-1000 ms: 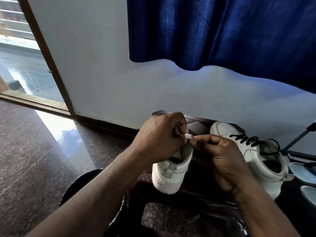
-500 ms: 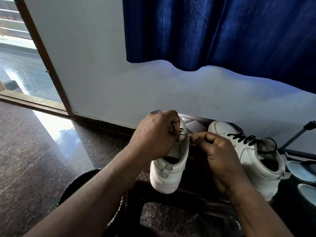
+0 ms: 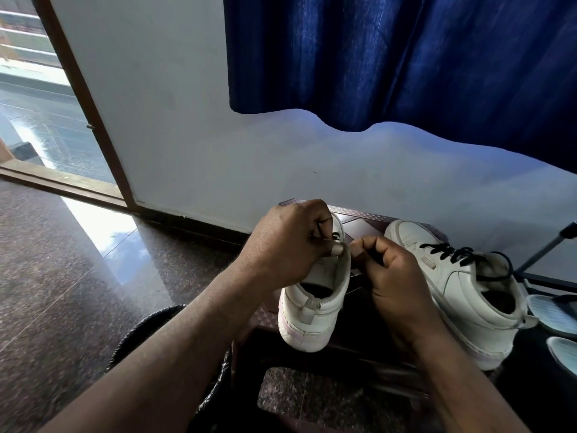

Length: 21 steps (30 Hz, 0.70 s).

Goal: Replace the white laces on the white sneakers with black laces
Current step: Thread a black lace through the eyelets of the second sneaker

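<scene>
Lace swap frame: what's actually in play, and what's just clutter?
In play:
left hand, pinching the near sneaker
right hand, pinching the black lace
far sneaker, already laced black

Clutter:
blue curtain
sandals
black basket
tripod leg

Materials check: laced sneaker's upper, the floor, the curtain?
Laced sneaker: white leather or a synthetic look-alike, smooth matte, stitched panels. Floor: polished speckled stone, probably granite; it mirrors the window light. Curtain: blue woven cloth, faint sheen, hanging in soft folds.
</scene>
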Each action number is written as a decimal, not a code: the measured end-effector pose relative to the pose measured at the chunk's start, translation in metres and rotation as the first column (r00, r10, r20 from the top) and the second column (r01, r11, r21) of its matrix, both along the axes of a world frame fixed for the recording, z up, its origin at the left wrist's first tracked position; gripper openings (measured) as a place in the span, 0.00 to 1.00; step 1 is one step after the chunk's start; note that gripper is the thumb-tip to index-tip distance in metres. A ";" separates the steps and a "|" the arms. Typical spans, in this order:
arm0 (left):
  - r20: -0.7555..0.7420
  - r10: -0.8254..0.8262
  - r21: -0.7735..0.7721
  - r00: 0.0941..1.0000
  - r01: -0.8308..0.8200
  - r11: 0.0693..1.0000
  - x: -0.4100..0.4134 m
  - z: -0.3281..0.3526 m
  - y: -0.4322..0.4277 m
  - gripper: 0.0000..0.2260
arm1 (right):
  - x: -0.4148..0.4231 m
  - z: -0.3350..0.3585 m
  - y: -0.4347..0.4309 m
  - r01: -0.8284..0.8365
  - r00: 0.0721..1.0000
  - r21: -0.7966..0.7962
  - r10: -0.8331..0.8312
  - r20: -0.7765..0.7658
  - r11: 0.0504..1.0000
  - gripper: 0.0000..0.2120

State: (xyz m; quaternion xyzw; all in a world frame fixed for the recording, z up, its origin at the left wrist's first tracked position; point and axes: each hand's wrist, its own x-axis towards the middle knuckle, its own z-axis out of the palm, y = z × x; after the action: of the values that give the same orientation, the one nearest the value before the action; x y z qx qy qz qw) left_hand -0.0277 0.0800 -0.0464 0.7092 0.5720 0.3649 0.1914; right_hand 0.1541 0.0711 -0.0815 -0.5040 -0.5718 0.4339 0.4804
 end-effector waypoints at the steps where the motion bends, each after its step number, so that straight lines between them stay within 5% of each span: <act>1: 0.008 -0.009 -0.007 1.000 0.009 1.000 -0.001 0.000 0.000 0.14 | 0.001 0.001 -0.001 -0.014 0.999 -0.017 0.014 -0.040 1.000 0.04; 7: 0.023 -0.075 -0.011 0.997 0.076 0.997 -0.004 0.002 0.003 0.14 | 0.007 0.002 -0.003 -0.027 0.996 -0.022 0.025 -0.089 0.999 0.03; 13: 0.049 -0.097 -0.014 0.994 0.098 0.995 -0.004 0.001 0.003 0.14 | 0.002 -0.008 0.001 -0.027 0.994 0.096 0.017 0.108 0.995 0.04; 16: 0.111 -0.116 -0.064 0.987 0.123 0.990 -0.003 0.000 0.002 0.13 | -0.002 -0.013 0.003 0.102 0.982 0.120 -0.120 0.149 0.988 0.08; 21: 0.284 -0.107 -0.168 0.953 0.159 0.973 -0.003 0.001 0.000 0.10 | -0.002 -0.012 0.008 0.279 0.956 -0.075 -0.284 -0.068 0.957 0.11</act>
State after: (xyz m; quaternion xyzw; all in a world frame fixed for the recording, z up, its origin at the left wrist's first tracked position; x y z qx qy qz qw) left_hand -0.0308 0.0802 -0.0453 0.6678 0.5230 0.3892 0.3591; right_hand 0.1524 0.0793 -0.0935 -0.5782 -0.4608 0.3986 0.5427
